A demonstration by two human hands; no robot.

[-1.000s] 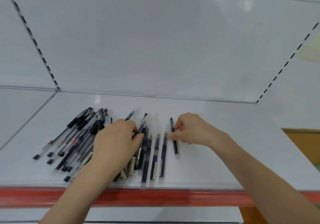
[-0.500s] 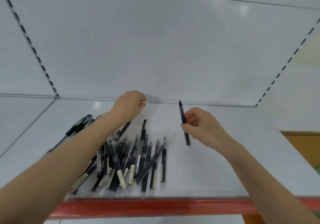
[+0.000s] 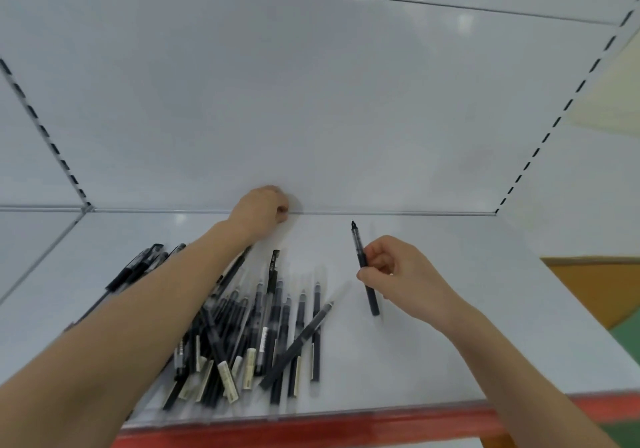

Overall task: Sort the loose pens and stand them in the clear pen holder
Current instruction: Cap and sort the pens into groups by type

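Many loose pens (image 3: 277,326): head view; a heap of black and clear-barrelled pens lies on the white shelf (image 3: 433,361) near its front edge, between the two forearms. Most point towards the back, and one lies slantwise across the heap's right side.
Second cluster (image 3: 136,265): more black pens lie on the shelf left of the left forearm, which crosses over them and hides their near ends.
Single pen (image 3: 358,245): black, held well to the right of the heap, tip pointing up and away. Whether its lower end touches the shelf cannot be told.
Right hand (image 3: 401,274): fingers curled, pinching the single pen about its middle.
Left hand (image 3: 259,210): at the back of the shelf, where it meets the back panel (image 3: 311,118). The fingers are curled under and turned away, so whether they hold anything cannot be told.
Shelf front: a clear lip (image 3: 242,416) runs along it above a red edge (image 3: 311,430).
Hard to make out: the labels on the pens are blurred, the heap is too tangled to count, and both forearms are cut off by the frame.
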